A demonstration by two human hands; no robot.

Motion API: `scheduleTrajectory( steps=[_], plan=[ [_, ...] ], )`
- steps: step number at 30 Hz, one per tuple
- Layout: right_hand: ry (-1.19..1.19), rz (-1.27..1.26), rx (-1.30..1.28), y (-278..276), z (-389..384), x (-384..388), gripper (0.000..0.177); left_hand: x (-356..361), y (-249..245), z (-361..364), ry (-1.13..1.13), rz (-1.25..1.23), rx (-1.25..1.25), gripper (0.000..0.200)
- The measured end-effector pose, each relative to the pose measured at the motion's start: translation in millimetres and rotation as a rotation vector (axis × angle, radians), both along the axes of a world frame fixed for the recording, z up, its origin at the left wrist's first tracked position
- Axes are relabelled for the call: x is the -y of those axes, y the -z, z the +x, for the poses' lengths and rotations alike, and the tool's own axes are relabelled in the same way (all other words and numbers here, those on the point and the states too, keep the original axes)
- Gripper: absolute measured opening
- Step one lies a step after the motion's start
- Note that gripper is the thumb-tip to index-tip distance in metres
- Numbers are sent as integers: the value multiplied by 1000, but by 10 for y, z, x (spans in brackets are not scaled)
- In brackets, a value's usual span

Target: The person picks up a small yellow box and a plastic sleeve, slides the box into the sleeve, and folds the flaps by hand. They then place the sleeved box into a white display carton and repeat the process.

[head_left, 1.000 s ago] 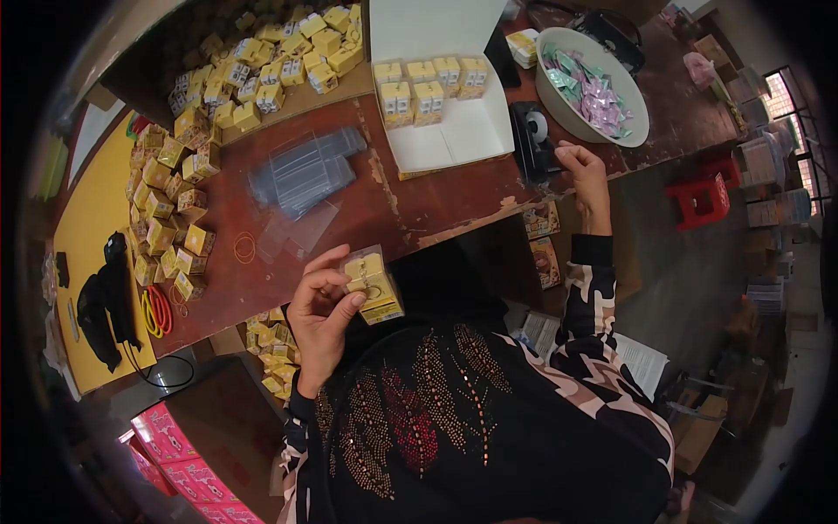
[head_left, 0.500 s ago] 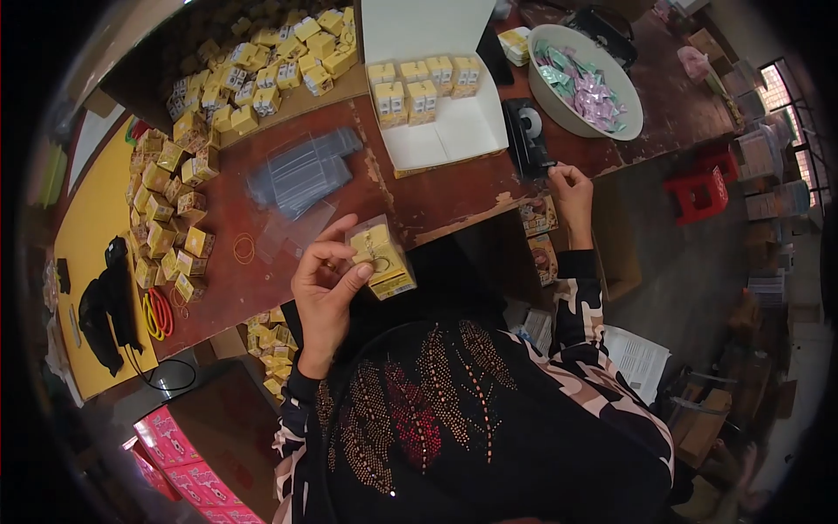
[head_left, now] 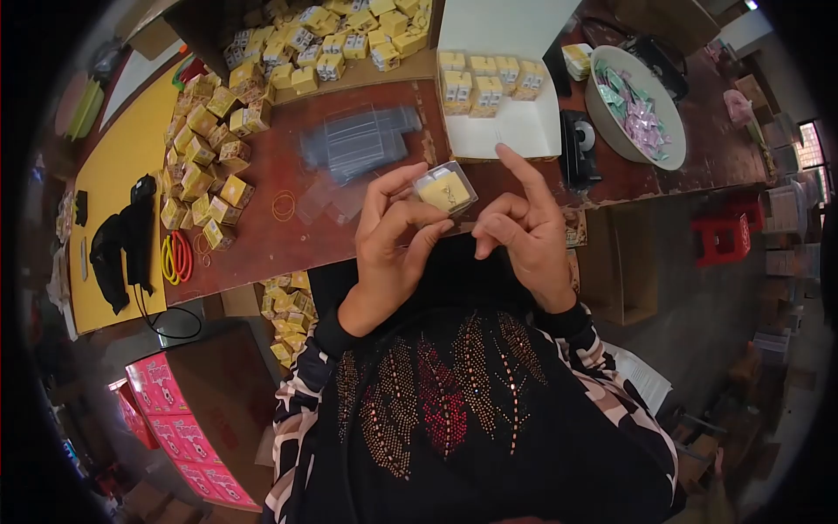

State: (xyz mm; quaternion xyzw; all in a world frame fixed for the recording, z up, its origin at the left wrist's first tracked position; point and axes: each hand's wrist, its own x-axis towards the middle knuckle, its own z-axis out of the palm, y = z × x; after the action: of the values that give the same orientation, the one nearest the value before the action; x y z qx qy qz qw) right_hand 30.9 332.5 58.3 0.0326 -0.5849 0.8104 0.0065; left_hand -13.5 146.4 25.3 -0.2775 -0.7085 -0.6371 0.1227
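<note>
My left hand (head_left: 391, 249) grips a small yellow box in a clear plastic case (head_left: 449, 188), pinched at its left side and lower edge. A thin ring or chain shows on its yellow face. Just right of the case is my right hand (head_left: 532, 236), with the index finger stretched up and the thumb and other fingers bent. It does not touch the box. A faint clear strip seems to be at the index fingertip, too small to make out. Behind the hands stands an open white carton (head_left: 515, 140) with several yellow boxes in rows. A black tape dispenser (head_left: 577, 153) is right of it.
Flat clear plastic sleeves (head_left: 362, 144) lie on the red-brown table (head_left: 262, 253). Loose yellow boxes (head_left: 199, 150) pile up at left, with more in a big carton (head_left: 349, 44). A bowl of sachets (head_left: 676, 162) stands at right, and a red stool (head_left: 723, 237) is on the floor.
My right hand has left the tape dispenser and come across to the boxed item. My left hand has tilted the case and raised it away from my body. The view has shifted left.
</note>
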Motion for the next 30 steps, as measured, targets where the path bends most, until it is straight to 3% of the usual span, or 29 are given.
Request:
scheduleTrajectory(
  steps=[5,10,13,15,16,18,19,21,22,25,27,28,30],
  plan=[
    [-7,-31,73,86,-67,174,61,-20,75,3,-37,14,-90,24],
    [-11,33,127,60,-82,134,57,17,54,-7,-107,-158,-284,27],
    [-7,117,193,42,-97,102,52,-7,52,1,-59,-46,-181,26],
    [116,492,138,135,-126,75,46,12,-3,12,-41,-56,-121,26],
    [114,492,132,172,-163,52,46,17,-28,8,-23,-62,-61,26],
    [400,802,-578,239,-240,-4,45,18,3,2,31,-36,31,26],
    [401,800,-580,254,-267,-48,45,18,11,1,88,-9,126,26],
    [251,982,-840,268,-308,-137,48,2,-10,18,131,69,251,26],
    [254,983,-840,257,-340,-150,48,-13,-22,23,172,150,377,26],
    [124,943,-787,212,-408,-164,47,-39,-43,6,212,231,449,26],
    [-76,737,-531,207,-401,-165,57,-73,-19,-1,220,308,468,30],
    [-74,737,-532,198,-363,-152,57,-90,2,-10,227,388,488,33],
    [-139,456,-111,186,-251,-106,73,-75,53,-53,243,481,532,38]
  ],
)
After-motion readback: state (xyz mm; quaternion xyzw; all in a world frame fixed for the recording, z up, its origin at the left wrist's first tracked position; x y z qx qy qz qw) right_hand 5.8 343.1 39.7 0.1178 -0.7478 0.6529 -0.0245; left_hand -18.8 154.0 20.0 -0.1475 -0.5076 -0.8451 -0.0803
